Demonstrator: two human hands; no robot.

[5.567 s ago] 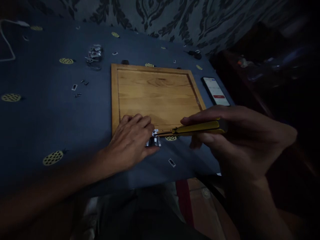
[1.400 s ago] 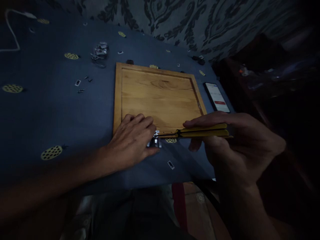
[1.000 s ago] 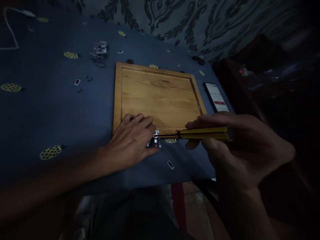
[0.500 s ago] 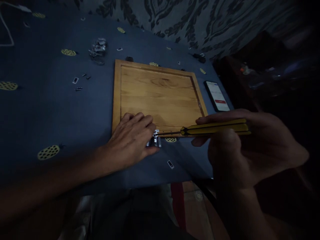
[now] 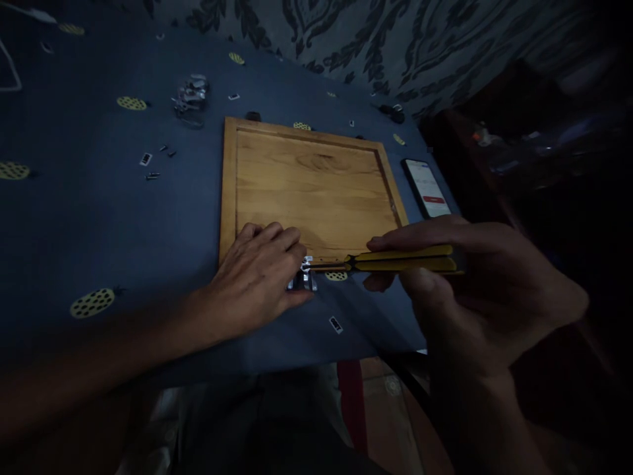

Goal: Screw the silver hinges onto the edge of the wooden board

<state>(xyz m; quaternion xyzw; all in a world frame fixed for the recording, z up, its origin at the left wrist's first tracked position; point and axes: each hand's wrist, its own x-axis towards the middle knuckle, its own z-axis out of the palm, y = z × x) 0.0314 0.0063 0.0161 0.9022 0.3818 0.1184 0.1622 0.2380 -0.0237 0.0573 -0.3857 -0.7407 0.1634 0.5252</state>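
A framed wooden panel (image 5: 316, 188), like a cabinet door, lies flat on the table. At its near edge sits a shiny metal hinge (image 5: 307, 282), partly hidden by my left hand (image 5: 260, 270). The fingers of that hand are curled over the panel's edge and press the hinge there, with the thumb below. My right hand (image 5: 475, 284) is closed around the yellow-and-black handle of a screwdriver (image 5: 403, 259). Its shaft points left, and the tip meets the hinge beside my left fingers. Whether a screw is under the tip is too small to tell.
A blue cloth with pineapple prints covers the table (image 5: 163, 224). Several loose screws (image 5: 153, 176) lie left of the panel, below a heap of metal hinges (image 5: 192, 99). A lit phone (image 5: 426, 188) lies to the right. A dark object (image 5: 393, 112) sits near the patterned wall.
My right hand and the screwdriver have shifted slightly left, and the handle has turned about its axis. My left hand keeps its hold on the hinge. The view has moved a little.
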